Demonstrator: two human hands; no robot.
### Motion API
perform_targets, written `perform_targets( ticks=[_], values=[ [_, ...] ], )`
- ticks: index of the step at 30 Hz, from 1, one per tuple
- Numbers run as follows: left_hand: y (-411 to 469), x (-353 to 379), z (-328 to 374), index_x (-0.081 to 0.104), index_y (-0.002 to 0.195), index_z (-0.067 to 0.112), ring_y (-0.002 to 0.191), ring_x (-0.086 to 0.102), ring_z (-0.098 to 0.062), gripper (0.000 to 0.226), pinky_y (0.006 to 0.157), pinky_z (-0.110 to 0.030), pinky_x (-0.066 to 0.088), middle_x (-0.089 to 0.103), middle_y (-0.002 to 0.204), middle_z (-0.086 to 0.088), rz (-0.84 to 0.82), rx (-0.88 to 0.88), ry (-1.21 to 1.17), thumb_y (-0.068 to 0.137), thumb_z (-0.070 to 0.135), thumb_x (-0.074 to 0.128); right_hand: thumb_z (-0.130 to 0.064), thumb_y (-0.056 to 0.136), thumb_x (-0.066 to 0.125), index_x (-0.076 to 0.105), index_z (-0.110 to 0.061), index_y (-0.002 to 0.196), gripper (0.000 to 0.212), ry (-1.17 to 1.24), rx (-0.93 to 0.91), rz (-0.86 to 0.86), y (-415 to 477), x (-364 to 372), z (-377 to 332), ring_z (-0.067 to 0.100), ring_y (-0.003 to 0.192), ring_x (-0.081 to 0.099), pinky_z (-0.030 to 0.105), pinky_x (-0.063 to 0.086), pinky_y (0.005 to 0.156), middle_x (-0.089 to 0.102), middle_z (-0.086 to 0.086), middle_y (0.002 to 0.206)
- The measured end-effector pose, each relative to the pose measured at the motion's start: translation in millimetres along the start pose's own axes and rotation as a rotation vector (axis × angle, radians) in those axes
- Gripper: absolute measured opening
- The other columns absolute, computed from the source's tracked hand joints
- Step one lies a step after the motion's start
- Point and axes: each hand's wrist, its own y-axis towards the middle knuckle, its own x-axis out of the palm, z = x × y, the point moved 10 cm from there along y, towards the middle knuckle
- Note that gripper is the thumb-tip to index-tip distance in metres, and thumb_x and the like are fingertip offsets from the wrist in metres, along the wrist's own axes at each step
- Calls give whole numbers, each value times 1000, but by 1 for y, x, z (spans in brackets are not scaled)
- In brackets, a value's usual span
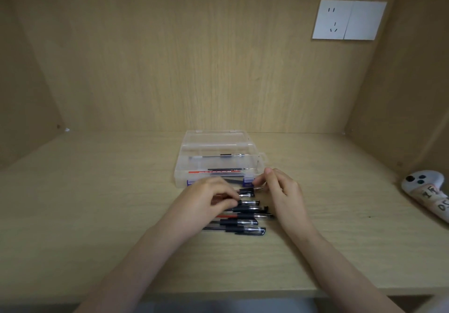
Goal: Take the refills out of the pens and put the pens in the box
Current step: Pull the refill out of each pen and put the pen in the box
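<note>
Gripping one slim pen (246,191) at both ends, the hands sit close together just in front of the box (192,140). The left hand (209,196) curls its fingers round the barrel, and the right hand (279,190) pinches the right end. The box is clear, hard plastic, rectangular, with blue latches. Thin red and black refills (213,172) lie inside. More pens (243,222), glossy with black caps, lie side by side on the pale wood-grain desk (97,203).
</note>
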Motion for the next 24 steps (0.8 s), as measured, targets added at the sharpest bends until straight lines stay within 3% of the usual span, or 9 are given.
perform_targets(
  ticks=[8,13,18,24],
  values=[
    [-4,9,-3,70,97,28,98,51,-6,14,86,-29,42,58,99,15,29,45,176,84,28,65,-23,99,42,66,-16,70,38,10,45,-6,0,2,2,-3,69,55,11,39,68,68,-2,78],
    [1,10,1,70,96,28,100,47,-3,16,85,-18,37,58,98,15,30,54,224,82,34,66,-22,100,43,66,-14,70,39,23,46,-10,-1,1,0,-2,69,56,10,39,67,68,-2,76],
    [-1,7,1,70,92,27,98,46,-1,15,82,-18,37,58,99,15,64,46,272,81,36,66,-23,99,43,66,-13,71,38,12,51,-17,-1,2,-2,-4,69,55,9,38,67,67,-3,76],
    [-7,-19,2,68,91,26,86,59,0,10,73,-16,45,67,91,16,246,4,206,82,31,67,-24,99,43,68,-12,77,36,52,47,-29,-2,2,-3,1,74,57,13,39,71,66,-5,77]
  ],
)
